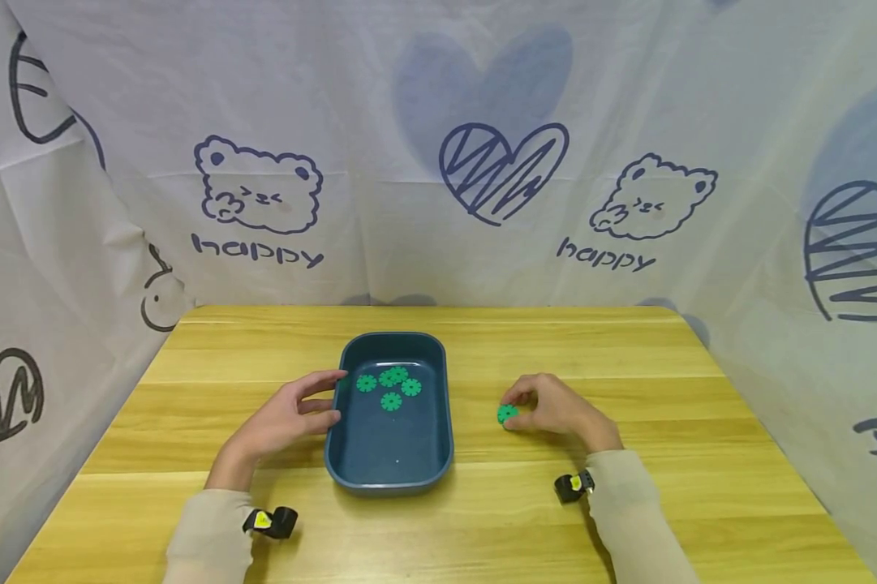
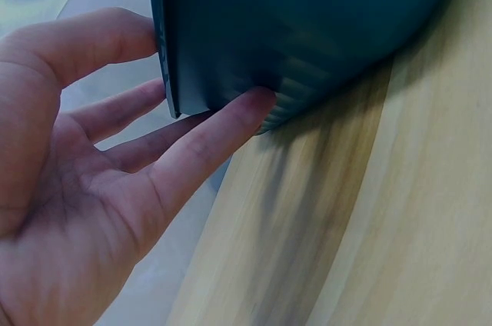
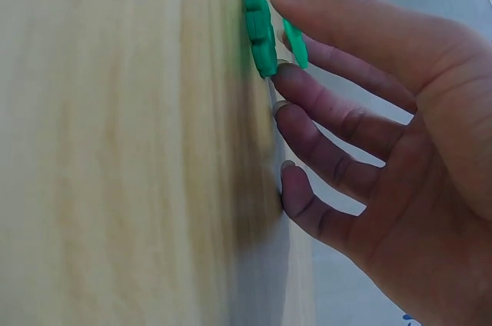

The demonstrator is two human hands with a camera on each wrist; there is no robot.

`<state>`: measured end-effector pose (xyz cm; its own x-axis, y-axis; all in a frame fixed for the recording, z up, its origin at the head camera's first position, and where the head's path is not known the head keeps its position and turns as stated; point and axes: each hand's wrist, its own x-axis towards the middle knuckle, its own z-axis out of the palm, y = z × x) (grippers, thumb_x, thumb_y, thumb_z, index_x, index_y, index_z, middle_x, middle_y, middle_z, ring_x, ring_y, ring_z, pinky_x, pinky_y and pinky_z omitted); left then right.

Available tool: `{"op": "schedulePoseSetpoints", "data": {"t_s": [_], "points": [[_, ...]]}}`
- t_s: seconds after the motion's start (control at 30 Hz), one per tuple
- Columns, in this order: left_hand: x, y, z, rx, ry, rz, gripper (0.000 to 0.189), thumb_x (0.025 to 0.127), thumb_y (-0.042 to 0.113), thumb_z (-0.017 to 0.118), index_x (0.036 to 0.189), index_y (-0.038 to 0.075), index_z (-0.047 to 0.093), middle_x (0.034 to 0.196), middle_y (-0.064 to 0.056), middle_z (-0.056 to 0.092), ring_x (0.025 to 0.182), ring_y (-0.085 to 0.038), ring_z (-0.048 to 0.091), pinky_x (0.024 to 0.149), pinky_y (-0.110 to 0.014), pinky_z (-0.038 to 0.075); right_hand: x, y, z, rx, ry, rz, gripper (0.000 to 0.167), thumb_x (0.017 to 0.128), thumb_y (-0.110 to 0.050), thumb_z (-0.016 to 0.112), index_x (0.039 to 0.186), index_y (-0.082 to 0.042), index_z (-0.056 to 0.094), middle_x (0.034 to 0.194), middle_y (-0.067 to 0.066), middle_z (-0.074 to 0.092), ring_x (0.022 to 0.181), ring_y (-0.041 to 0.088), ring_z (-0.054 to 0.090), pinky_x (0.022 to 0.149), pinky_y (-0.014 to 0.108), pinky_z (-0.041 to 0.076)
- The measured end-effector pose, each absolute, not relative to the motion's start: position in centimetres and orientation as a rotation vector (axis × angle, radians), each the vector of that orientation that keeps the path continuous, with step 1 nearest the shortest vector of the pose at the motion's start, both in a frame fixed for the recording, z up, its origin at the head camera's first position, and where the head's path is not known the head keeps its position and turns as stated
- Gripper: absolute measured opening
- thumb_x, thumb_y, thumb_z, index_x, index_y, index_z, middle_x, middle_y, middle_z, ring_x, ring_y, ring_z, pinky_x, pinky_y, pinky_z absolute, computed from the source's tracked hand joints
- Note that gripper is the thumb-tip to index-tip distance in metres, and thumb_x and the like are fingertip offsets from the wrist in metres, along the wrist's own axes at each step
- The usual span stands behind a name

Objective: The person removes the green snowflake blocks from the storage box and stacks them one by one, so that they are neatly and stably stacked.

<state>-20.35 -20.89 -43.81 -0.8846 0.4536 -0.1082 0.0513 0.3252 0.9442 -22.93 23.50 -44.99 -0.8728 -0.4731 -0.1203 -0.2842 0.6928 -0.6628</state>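
A dark blue rectangular tray with rounded corners stands on the table, holding several green notched plastic discs. My left hand is at its left side, fingers extended; fingertips touch the outer wall and rim. In the left wrist view, that hand shows its palm with nothing gripped. To the right of the tray, my right hand pinches a green notched disc between thumb and fingers, low over the table. The right wrist view shows a thick green piece by the fingertips and a thinner green part behind the thumb.
The wooden table reaches back to a hanging white cloth printed with bears and hearts. Cloth also hangs at both sides. A black wrist device sits at the right cuff, another at the left.
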Motion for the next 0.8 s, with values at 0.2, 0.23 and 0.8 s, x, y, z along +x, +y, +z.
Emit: {"op": "schedulePoseSetpoints", "data": {"t_s": [0.2, 0.23, 0.8], "points": [[-20.32, -20.87, -43.84, 0.454, 2.245, 1.578, 0.066, 0.1, 0.011, 0.065, 0.158, 0.002, 0.034, 0.162, -0.03, 0.035, 0.141, -0.053, 0.048, 0.096, -0.037, 0.062, -22.82, 23.48, -44.99, -0.614, 2.618, -0.956, 0.026, 0.087, -0.024, 0.084, 0.11, -0.015, 0.078, 0.11, 0.0, 0.072, 0.101, 0.018, 0.064, 0.09, 0.036, 0.058], [-20.31, -20.87, -43.85, 0.454, 2.245, 1.579, 0.066, 0.1, 0.011, 0.065, 0.158, 0.002, 0.034, 0.162, -0.03, 0.035, 0.141, -0.053, 0.048, 0.096, -0.037, 0.062, -22.81, 23.46, -45.0, -0.615, 2.617, -0.957, 0.025, 0.087, -0.024, 0.084, 0.11, -0.015, 0.078, 0.109, 0.0, 0.072, 0.101, 0.018, 0.064, 0.09, 0.035, 0.058], [-20.3, -20.86, -43.96, 0.458, 2.262, 1.569, 0.065, 0.1, 0.011, 0.065, 0.158, 0.002, 0.035, 0.161, -0.03, 0.036, 0.141, -0.053, 0.048, 0.096, -0.038, 0.062, -22.94, 23.37, -45.26, -0.605, 2.617, -0.962, 0.023, 0.085, -0.022, 0.086, 0.105, -0.016, 0.078, 0.104, -0.001, 0.07, 0.097, 0.016, 0.062, 0.091, 0.036, 0.058]]}}
